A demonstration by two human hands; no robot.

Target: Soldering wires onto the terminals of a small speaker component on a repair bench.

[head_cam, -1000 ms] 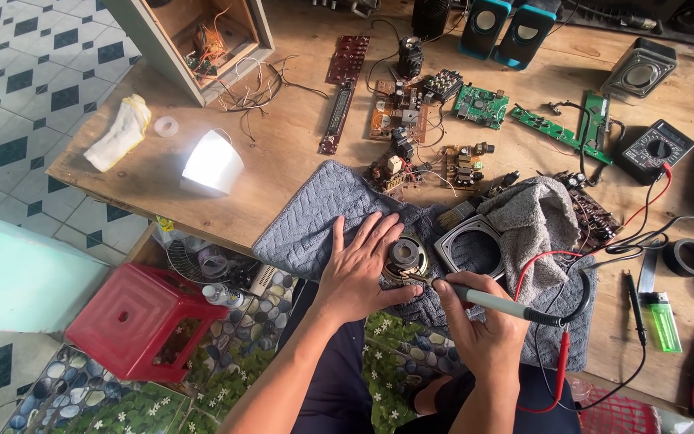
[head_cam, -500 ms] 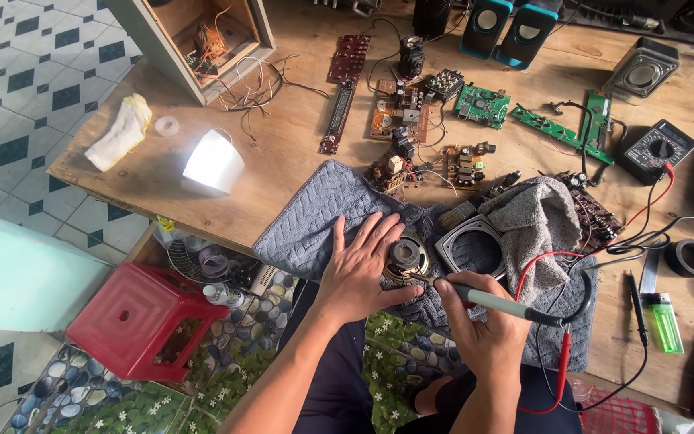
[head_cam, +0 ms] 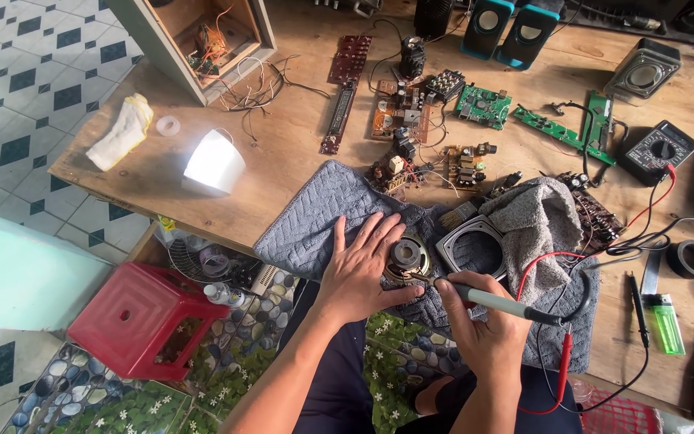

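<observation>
Soldering at the small speaker on the grey cloth.

I see my left hand flat, fingers spread, its grip open, pressing beside the speaker on the cloth at the desk edge. My right hand closes its grip on the soldering iron, tip touching the speaker's rim.

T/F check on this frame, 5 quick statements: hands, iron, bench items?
1. The left hand steadies a small round speaker. True.
2. The right hand holds pliers. False: it holds a soldering iron.
3. The speaker lies on a grey cloth. True.
4. The multimeter sits on the red stool. False: it is on the wooden table.
5. The green lighter is in the left hand. False: it lies on the table.
</observation>
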